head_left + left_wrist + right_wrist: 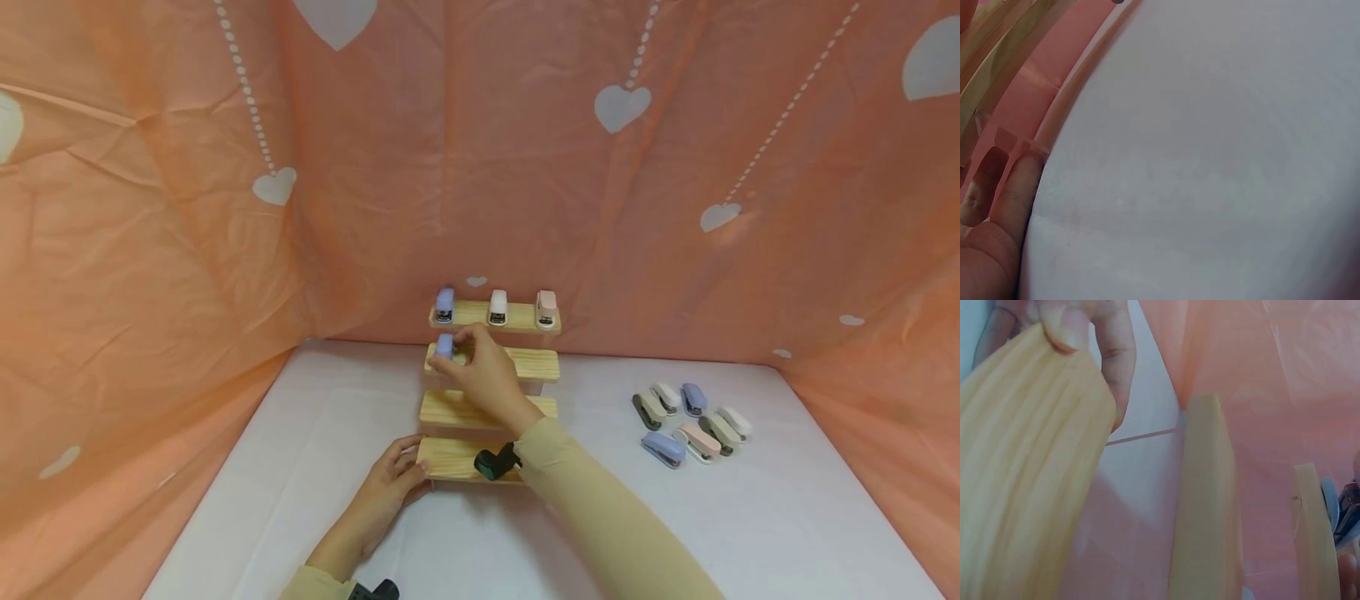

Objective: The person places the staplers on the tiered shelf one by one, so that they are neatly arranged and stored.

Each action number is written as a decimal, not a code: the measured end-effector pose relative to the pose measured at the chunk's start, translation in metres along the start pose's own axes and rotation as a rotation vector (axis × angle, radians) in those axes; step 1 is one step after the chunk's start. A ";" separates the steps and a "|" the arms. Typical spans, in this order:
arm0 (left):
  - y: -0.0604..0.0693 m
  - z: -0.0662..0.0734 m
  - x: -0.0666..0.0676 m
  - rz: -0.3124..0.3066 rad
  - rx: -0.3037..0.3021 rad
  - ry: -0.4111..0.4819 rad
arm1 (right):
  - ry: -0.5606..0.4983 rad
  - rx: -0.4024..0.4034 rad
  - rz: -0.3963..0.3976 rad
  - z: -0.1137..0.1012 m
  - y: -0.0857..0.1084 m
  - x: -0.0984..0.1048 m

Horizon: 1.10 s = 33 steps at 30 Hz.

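Observation:
A stepped wooden display rack [450,410] with several plank tiers stands on the white-covered table. My right hand [489,377] pinches a small blue stapler [444,346] at the left end of the second tier from the top. Only the stapler's dark metal part and pale edge [1332,509] show at the right wrist view's edge. My left hand [384,493] grips the left corner of the lowest plank, with its thumb on the top face. On the top tier stand a blue stapler [445,306], a white stapler [498,308] and a pink stapler [547,310].
Several staplers lie grouped on the table's right, among them a blue stapler [663,448], a pink stapler [697,442] and a grey-beige stapler [649,410]. An orange curtain [517,183] with white hearts hangs behind and at both sides of the table [300,433].

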<state>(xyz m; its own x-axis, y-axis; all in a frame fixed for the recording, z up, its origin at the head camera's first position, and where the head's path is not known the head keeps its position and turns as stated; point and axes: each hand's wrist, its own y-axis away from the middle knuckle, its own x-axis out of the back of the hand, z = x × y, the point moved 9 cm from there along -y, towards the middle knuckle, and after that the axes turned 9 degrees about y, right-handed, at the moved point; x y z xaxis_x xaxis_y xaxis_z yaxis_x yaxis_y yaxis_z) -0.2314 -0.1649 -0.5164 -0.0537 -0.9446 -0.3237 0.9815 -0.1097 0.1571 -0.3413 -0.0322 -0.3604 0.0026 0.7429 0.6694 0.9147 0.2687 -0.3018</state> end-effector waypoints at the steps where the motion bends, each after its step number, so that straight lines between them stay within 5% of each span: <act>1: 0.000 0.000 0.001 0.000 0.000 0.002 | 0.007 -0.003 0.001 0.000 0.000 -0.001; 33: 0.000 0.000 0.000 0.003 0.002 -0.012 | 0.058 0.020 -0.033 -0.001 0.002 -0.003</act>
<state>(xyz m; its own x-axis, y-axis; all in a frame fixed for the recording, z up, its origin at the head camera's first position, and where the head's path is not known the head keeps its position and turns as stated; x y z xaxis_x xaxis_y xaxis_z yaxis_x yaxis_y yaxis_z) -0.2310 -0.1653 -0.5163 -0.0529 -0.9486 -0.3119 0.9812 -0.1075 0.1604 -0.3388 -0.0340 -0.3622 -0.0033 0.6972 0.7169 0.9067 0.3045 -0.2920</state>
